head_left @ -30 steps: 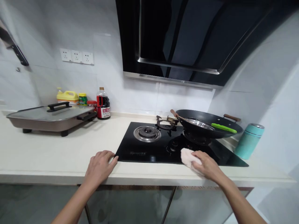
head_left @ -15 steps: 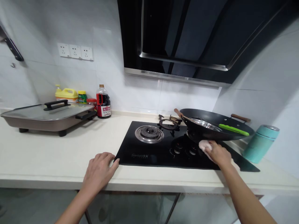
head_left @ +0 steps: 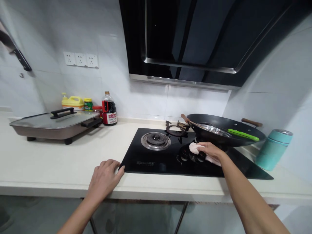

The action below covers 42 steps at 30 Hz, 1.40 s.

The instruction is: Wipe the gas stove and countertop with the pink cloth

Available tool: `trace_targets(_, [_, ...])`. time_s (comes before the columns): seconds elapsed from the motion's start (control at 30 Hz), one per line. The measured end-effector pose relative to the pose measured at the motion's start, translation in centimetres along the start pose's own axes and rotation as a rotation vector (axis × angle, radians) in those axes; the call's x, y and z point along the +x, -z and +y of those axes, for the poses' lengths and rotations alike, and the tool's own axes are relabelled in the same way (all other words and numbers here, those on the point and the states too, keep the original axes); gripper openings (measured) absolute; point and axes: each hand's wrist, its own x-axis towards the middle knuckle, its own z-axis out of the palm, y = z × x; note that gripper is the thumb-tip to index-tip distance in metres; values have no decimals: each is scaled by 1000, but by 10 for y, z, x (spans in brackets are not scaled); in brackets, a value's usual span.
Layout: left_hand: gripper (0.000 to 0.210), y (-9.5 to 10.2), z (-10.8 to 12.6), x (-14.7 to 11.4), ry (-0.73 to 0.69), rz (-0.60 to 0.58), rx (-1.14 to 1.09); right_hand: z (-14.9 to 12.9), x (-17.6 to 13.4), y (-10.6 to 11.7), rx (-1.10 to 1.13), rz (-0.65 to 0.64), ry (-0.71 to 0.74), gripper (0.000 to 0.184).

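Note:
My right hand [head_left: 210,151] grips a pale pink cloth [head_left: 194,148], bunched at the fingertips and trailing beneath the palm. It is over the black glass gas stove [head_left: 161,167], by the two control knobs [head_left: 184,155] and in front of the wok [head_left: 243,125]. Inside the wok are a shiny metal piece [head_left: 214,129] and a bright green handle [head_left: 243,135]. On the pale countertop [head_left: 60,165], my left hand [head_left: 106,177] rests with its fingers spread, the thumb touching the stove's front left corner. An uncovered burner [head_left: 156,141] lies between the hands, further back.
A lidded electric pan [head_left: 48,130] stands on the left, with a soy sauce bottle [head_left: 109,110] and a yellow jug [head_left: 73,102] behind it. A teal tumbler [head_left: 274,149] is at the right. The range hood [head_left: 182,39] overhangs the stove; a pan support [head_left: 175,130] sits at the back.
My right hand has moved left with the cloth, from in front of the wok to the knobs. The left hand stays at the stove's corner. The view has shifted slightly.

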Motion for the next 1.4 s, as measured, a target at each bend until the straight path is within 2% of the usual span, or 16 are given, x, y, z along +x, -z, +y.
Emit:
trace_targets(0.13, [36, 2, 1, 0, 9, -5, 0, -20, 4, -1, 2, -78, 41, 35])
trace_targets(0.3, [34, 5, 2, -1, 15, -10, -43, -48, 17, 2, -182, -178, 101, 16])
trace_targets(0.47, [32, 7, 1, -2, 9, 11, -86, -68, 3, -11, -328, -265, 204, 17])
trace_targets(0.63, [32, 3, -2, -3, -6, 24, -103, -67, -28, -9, -372, -346, 291, 7])
trace_targets(0.73, [33, 0, -4, -4, -17, 30, -104, -58, -35, -8, -394, -305, 322, 26])
trace_targets(0.83, [34, -2, -6, -3, -31, 38, -97, -46, -30, -13, -428, -220, 339, 31])
trace_targets(1.03, [34, -5, -9, -3, -33, 40, -76, -39, -9, -20, -545, -100, 273, 42])
trace_targets(1.23, [35, -5, -8, -2, -26, 46, -89, -48, 17, -20, -657, -92, 21, 47])
trace_targets(1.4, [34, -3, -8, -2, 1, 35, -107, -47, 45, -15, -663, -107, -45, 61])
